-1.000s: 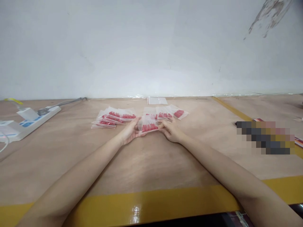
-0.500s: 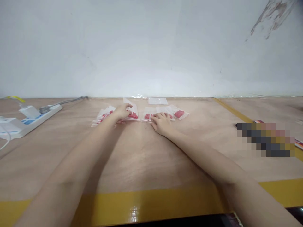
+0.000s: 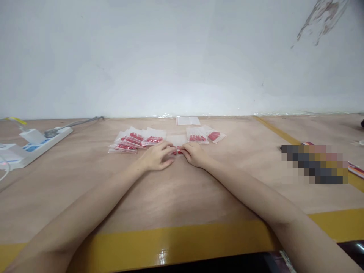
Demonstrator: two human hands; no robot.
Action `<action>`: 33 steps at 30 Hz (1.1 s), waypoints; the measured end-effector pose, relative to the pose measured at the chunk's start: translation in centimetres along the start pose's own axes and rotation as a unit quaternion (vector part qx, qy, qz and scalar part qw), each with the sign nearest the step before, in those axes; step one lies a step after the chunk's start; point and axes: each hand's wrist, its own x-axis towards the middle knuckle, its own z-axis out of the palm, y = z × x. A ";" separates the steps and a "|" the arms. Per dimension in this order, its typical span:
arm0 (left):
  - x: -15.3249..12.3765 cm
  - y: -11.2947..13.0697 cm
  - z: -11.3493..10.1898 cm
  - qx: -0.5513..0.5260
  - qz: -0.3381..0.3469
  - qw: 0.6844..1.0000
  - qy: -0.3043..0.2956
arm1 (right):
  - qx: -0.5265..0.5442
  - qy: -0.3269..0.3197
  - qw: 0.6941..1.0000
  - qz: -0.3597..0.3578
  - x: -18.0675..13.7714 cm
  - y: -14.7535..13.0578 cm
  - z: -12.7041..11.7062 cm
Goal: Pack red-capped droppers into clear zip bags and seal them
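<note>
Both hands meet at the middle of the wooden table [image 3: 182,189]. My left hand [image 3: 157,156] and my right hand [image 3: 194,154] pinch a small clear bag of red pieces [image 3: 176,144] between them, fingers curled on its lower edge. To the left lies a fanned pile of filled bags [image 3: 135,140]. Two more filled bags [image 3: 205,135] lie just behind my right hand. An empty clear bag [image 3: 188,121] rests near the wall.
A white power strip [image 3: 34,146] with a grey cable sits at the far left. A blurred-out object [image 3: 315,163] lies at the right beside a yellow tape line. Yellow tape [image 3: 170,242] runs along the table's near edge. A white wall stands behind.
My left hand left a bag on the left pile and came back to the middle. My right hand drew another bag of red pieces toward me; both hands now grip it.
</note>
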 end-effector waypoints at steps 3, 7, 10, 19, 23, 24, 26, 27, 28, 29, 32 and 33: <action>-1.1 1.4 1.0 -0.051 0.011 0.998 0.037 | 0.072 -0.004 0.996 -0.044 -1.8 -0.7 -1.1; -1.5 1.2 2.0 -0.069 0.024 0.995 0.072 | 0.078 0.014 0.996 -0.049 -3.8 -0.4 -2.5; -1.3 0.8 2.0 -0.088 0.004 0.994 0.070 | -0.005 0.023 0.999 -0.028 -4.3 0.5 -3.1; -0.8 0.6 1.6 -0.116 -0.046 0.991 0.047 | -0.210 0.024 0.972 -0.104 -3.5 1.0 -3.2; -0.8 0.8 1.5 -0.071 -0.021 0.996 0.054 | -0.239 0.025 0.959 -0.152 -2.9 1.0 -2.8; -0.9 0.8 1.5 -0.048 -0.010 0.997 0.058 | -0.240 0.023 0.957 -0.161 -2.9 1.1 -2.7; -1.0 0.8 1.4 0.000 0.014 0.998 0.064 | -0.241 0.023 0.956 -0.168 -2.7 1.2 -2.6; -1.0 0.7 1.4 0.022 0.023 0.997 0.065 | -0.242 0.026 0.956 -0.167 -2.7 1.2 -2.6; -1.1 0.6 1.4 0.039 0.029 0.997 0.065 | -0.244 0.030 0.956 -0.162 -2.7 1.3 -2.6; -1.1 0.5 1.4 0.053 0.034 0.996 0.065 | -0.246 0.035 0.956 -0.158 -2.7 1.3 -2.6; -1.3 0.2 1.6 0.091 0.048 0.992 0.072 | -0.255 0.045 0.955 -0.148 -2.6 1.4 -2.7; -1.3 0.1 1.6 0.106 0.057 0.990 0.075 | -0.255 0.045 0.954 -0.148 -2.6 1.4 -2.8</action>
